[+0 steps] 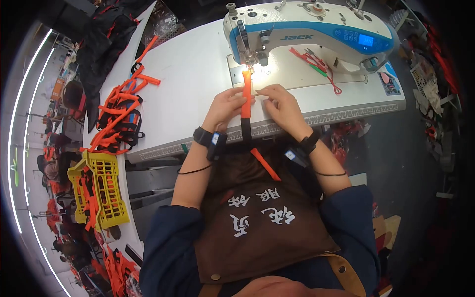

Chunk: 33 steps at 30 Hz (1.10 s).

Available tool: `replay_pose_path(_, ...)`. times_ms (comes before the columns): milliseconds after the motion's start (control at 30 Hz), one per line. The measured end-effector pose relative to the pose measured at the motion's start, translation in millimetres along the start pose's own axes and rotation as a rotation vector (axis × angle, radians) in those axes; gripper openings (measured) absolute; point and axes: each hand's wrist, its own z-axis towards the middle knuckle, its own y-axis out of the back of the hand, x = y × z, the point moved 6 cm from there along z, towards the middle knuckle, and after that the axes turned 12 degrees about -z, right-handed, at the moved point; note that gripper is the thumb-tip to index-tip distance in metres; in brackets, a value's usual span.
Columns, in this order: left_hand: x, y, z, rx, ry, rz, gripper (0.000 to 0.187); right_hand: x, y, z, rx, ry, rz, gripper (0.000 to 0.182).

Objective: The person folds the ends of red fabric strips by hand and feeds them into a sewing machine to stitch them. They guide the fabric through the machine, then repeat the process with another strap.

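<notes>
An orange strap (247, 96) with a black section runs from under the lit needle of a white and blue sewing machine (316, 32) towards the table's front edge. My left hand (228, 105) is closed on the strap from its left side, fingers pressed along it just in front of the needle. On the other side, my right hand (283, 105) has its thumb and index finger curled close together beside the strap. What those fingertips hold, if anything, is too small to make out. Below the edge, another orange length (265, 164) lies over my brown apron (267, 198).
Small scissors (316, 62) with red and green parts lie on the machine bed. A tangled pile of orange and black straps (118, 119) covers the table's left end. Below it stands a yellow basket (111, 193) of strips. A ruler strip (326, 119) lines the front edge.
</notes>
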Motion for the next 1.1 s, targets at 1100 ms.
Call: replay_pose_path(1100,-22,5,37,-0.051,0.149,0.117,0.064,2,3,58,-0.043,0.569,-0.266,0.028)
